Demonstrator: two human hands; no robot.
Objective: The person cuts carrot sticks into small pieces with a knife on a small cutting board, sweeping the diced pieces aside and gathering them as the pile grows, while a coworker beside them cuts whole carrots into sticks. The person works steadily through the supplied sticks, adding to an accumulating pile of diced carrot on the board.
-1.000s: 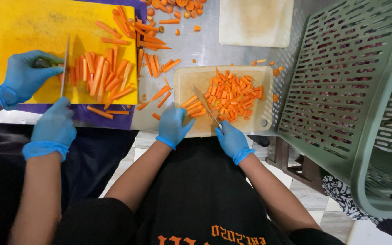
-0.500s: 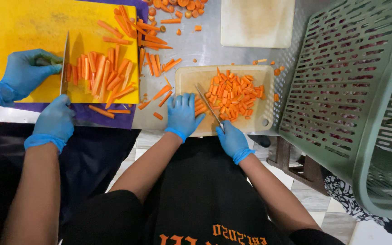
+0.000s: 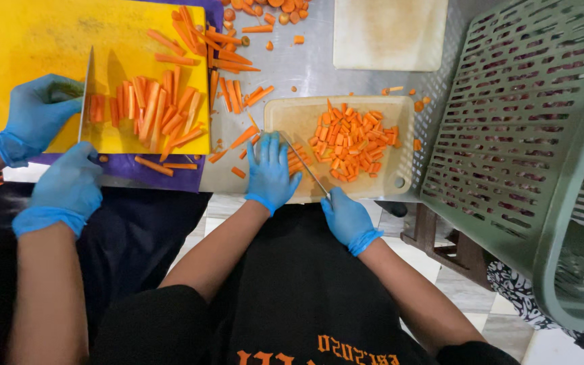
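Note:
My left hand (image 3: 270, 169), in a blue glove, lies flat with fingers spread on the near left corner of a pale cutting board (image 3: 292, 116), covering a few carrot sticks. My right hand (image 3: 346, 217), also gloved, grips the handle of a knife (image 3: 303, 164). Its blade slants up and left across the board, right beside my left fingers. A heap of short chopped carrot pieces (image 3: 349, 138) fills the middle of the board.
At the left a co-worker's gloved hands (image 3: 35, 118) hold a large knife (image 3: 86, 91) over carrot sticks (image 3: 157, 111) on a yellow board (image 3: 35, 34). Loose carrot bits (image 3: 238, 94) dot the steel table. A second pale board (image 3: 390, 30) lies beyond. A green crate (image 3: 528, 135) stands right.
My left hand has slid up and right onto the board and spread flat beside the blade. My right hand has barely moved. The co-worker's knife has shifted slightly left.

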